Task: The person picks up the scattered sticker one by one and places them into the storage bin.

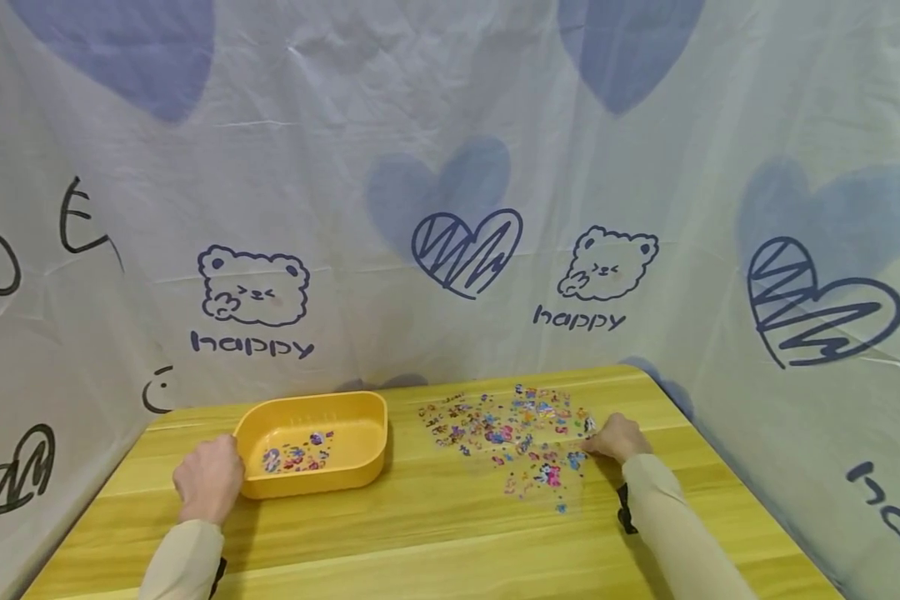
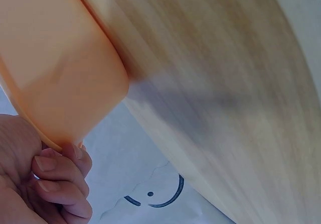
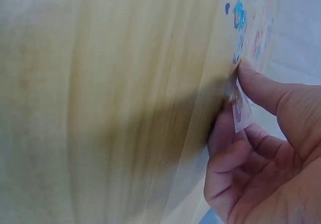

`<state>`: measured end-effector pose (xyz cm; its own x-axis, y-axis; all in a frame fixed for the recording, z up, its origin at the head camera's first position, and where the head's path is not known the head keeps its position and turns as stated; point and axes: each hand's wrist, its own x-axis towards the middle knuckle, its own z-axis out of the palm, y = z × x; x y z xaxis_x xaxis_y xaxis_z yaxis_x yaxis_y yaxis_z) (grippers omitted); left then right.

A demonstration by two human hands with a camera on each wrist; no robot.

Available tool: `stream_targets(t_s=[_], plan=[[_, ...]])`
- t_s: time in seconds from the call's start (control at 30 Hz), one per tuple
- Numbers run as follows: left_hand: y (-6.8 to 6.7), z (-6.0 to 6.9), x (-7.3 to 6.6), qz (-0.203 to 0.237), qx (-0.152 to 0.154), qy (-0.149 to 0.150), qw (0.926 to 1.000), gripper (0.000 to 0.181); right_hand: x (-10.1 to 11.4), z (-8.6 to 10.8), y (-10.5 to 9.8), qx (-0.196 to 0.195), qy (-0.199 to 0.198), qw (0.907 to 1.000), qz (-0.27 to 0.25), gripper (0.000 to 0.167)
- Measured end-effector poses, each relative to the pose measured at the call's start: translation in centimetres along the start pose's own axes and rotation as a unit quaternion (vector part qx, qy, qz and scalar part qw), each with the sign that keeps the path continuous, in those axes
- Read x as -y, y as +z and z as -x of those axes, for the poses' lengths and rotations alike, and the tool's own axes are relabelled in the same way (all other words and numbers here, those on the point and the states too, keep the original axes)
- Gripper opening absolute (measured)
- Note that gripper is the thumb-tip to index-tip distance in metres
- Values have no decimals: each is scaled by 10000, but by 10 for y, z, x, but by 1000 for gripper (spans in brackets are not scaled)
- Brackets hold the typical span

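Observation:
My left hand (image 1: 208, 482) grips the left rim of a yellow plastic basin (image 1: 330, 479), its fingers curled over the edge. In the left wrist view the same basin (image 2: 65, 68) fills the upper left, with the hand (image 2: 45, 179) at its corner. Colourful stickers (image 1: 296, 458) lie inside the basin. Over on the right, my right hand (image 1: 618, 437) pinches the edge of a clear sticker sheet (image 1: 547, 475). In the right wrist view, a corner of the sheet (image 3: 241, 108) is lifted between thumb and fingers of the hand (image 3: 266, 138).
More clear sheets with small colourful figures (image 1: 495, 429) lie spread and overlapping on the yellow wood-grain table (image 1: 420, 542). A white cloth (image 1: 360, 183) with hearts and bear drawings hangs behind and at both sides, close to the table's edges.

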<state>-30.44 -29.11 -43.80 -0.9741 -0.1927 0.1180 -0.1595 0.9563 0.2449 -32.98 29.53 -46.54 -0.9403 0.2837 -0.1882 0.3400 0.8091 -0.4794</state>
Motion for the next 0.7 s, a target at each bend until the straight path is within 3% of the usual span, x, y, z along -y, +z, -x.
stream_targets(t_s=[0.5, 0.7], plan=[[1, 0, 0, -39, -45, -34, 10000, 21, -13, 1, -24, -269, -951, 9947, -278, 37], [0, 1, -1, -41, -26, -35, 10000, 21, -15, -5, -38, -254, -1099, 9932, -285, 36]])
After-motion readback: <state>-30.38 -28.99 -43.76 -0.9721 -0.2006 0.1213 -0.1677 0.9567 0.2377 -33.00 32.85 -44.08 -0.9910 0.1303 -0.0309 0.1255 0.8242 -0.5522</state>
